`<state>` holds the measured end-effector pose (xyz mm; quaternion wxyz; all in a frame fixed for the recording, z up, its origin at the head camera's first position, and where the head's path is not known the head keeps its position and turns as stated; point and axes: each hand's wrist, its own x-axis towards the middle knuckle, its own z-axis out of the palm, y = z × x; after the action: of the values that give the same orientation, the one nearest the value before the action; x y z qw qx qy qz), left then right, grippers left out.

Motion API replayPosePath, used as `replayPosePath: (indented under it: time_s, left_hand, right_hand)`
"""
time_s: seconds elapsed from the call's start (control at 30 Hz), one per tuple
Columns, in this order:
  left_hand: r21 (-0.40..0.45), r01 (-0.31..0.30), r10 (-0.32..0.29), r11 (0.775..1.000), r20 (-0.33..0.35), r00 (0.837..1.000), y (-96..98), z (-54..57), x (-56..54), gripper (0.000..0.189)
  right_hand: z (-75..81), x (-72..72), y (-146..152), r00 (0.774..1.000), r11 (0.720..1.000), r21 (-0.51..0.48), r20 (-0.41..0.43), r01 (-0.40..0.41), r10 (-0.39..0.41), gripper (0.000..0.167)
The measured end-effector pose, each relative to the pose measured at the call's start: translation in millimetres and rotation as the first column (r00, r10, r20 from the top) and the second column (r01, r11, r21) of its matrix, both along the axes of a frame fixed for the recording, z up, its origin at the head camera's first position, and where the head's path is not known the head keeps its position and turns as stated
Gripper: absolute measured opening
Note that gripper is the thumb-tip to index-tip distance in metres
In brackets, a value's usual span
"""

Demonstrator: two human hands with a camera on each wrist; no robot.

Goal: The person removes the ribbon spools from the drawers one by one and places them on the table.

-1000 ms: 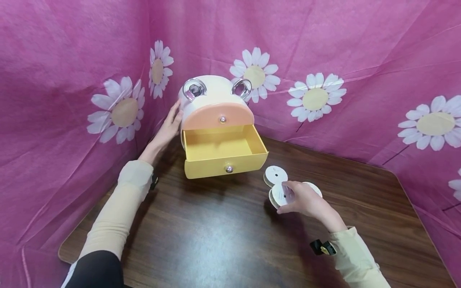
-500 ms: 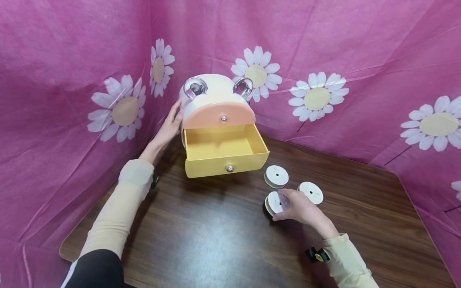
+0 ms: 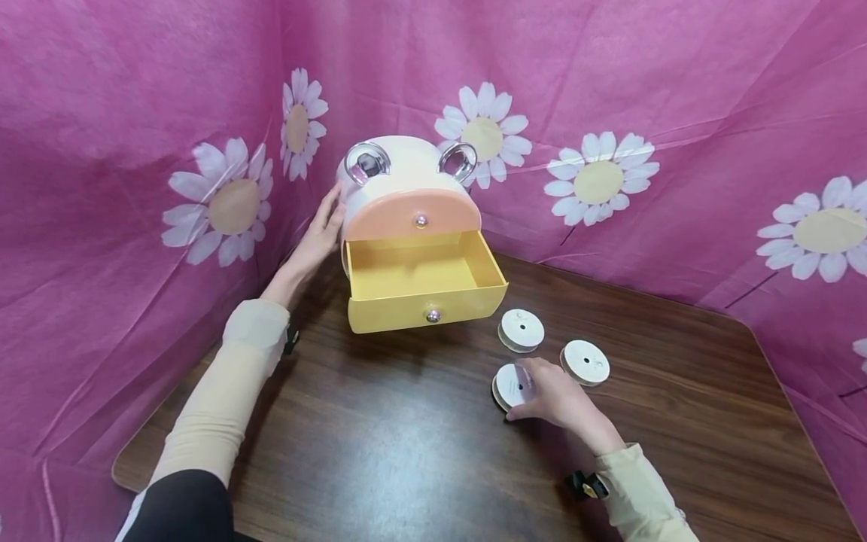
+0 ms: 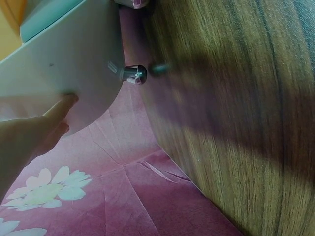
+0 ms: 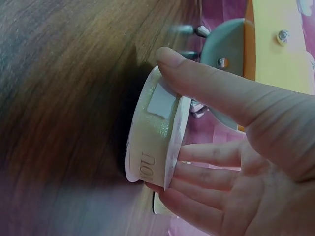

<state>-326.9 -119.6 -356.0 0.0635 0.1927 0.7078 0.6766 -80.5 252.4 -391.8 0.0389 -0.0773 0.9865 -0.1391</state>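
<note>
My right hand holds a ribbon spool with white disc sides, low over the table. In the right wrist view the thumb lies along the edge of that spool, other fingers under the far disc. Its cream ribbon carries dark lettering and a white tab. My left hand rests on the side of a white drawer box with silver-ringed eyes, fingertips against the smooth white wall in the left wrist view. A yellow drawer is pulled out of the box, its inside bare.
Two more spools lie flat just beyond my right hand, the other spool farther right. An orange-pink drawer front is closed above the yellow one. Pink daisy cloth stands behind the wooden table.
My right hand has drawn its spool nearer and to the left, away from the other two, which now show fully. The left hand has stayed on the box.
</note>
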Motion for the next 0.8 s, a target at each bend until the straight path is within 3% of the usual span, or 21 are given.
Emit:
replayPosePath:
  time_s: [0.43,0.8]
  left_hand:
    - [-0.004,-0.002,0.002,1.000,-0.007,1.000,-0.9,-2.3,-2.4,0.060]
    - [0.007,0.008,-0.008,1.000,-0.004,1.000,-0.6,-4.5,-2.9,0.062]
  right_hand:
    - [-4.3,7.3,-10.9,0.996,0.993,0.076,-0.028,0.087,-0.085,0.082]
    - [-2.3,11.0,-10.7,0.992,0.993,0.052,-0.073,0.110,-0.106,0.085]
